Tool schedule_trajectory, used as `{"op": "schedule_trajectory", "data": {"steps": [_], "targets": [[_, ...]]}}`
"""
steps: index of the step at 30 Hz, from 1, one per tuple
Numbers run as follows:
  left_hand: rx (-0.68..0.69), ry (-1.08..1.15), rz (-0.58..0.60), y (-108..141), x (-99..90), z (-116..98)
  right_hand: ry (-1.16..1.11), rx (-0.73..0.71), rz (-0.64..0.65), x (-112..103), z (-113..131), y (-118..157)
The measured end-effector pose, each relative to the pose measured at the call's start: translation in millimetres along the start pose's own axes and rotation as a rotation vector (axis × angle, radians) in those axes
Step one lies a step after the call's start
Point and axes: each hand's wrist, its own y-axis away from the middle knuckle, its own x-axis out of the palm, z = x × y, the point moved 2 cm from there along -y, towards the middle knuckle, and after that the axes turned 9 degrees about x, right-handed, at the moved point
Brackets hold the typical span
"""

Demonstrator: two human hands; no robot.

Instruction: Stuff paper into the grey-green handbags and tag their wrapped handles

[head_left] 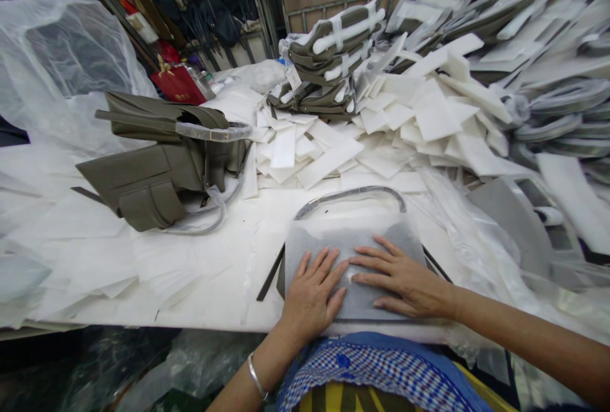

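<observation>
1. Pale worktable (229,278), crowded at its sides and back; the person works at the near edge.
2. Left hand (314,288) and right hand (400,275): both open, palms down, fingers spread, gripping nothing. They press side by side on a whitish, translucent sheet (352,231).
3. Sheet covers most of an olive bag (281,283), lying flat on the table directly before the person. Dark strap ends (271,272) poke out on both sides.
4. Handling, judged by eye: sheet light, flexible, easily creased or shifted; best taken by its edges. Bag probably moderate in weight, soft-sided, its finish liable to scuff.
5. Film-wrapped handle (352,191) arches from the far edge. Looks the likeliest hold, though the film may slip; a palm beneath the body would steady it.
6. Farther left, uncovered olive bags (152,177); beyond the handle, loose white foam pieces (328,151); behind those, stacked wrapped bags (333,62).
</observation>
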Motion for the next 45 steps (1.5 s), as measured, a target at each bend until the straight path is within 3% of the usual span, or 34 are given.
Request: {"op": "schedule_trajectory", "data": {"steps": [6,15,19,27,33,37,40,45], "targets": [[-0.007,0.022,-0.017,-1.3,-0.1,0.1,0.037,0.007,-0.025,2.0,1.3,1.0],[0.054,-0.053,0.073,5.9,-4.9,2.9,0.058,0.017,0.044,0.9,0.3,3.9],[0.047,-0.114,0.088,13.9,-4.7,7.1,0.073,0.057,-0.007,-0.8,-0.8,5.7],[0.151,-0.281,-0.055,17.3,3.6,14.9,0.169,0.066,-0.013,-5.5,0.1,9.4],[0.251,-0.319,-0.188,15.3,11.6,38.2,0.208,0.051,-0.130,14.9,-17.9,10.1],[0.202,-0.259,-0.203,0.3,-0.3,48.9,0.188,0.161,-0.269,25.2,-27.2,10.8],[0.072,-0.130,-0.232,-24.8,-15.1,52.1,0.170,0.279,-0.223,21.8,-30.5,5.8],[0.041,-0.097,-0.104,-59.9,-16.9,55.4,0.172,0.399,-0.165,10.8,-35.9,-9.6]]}}
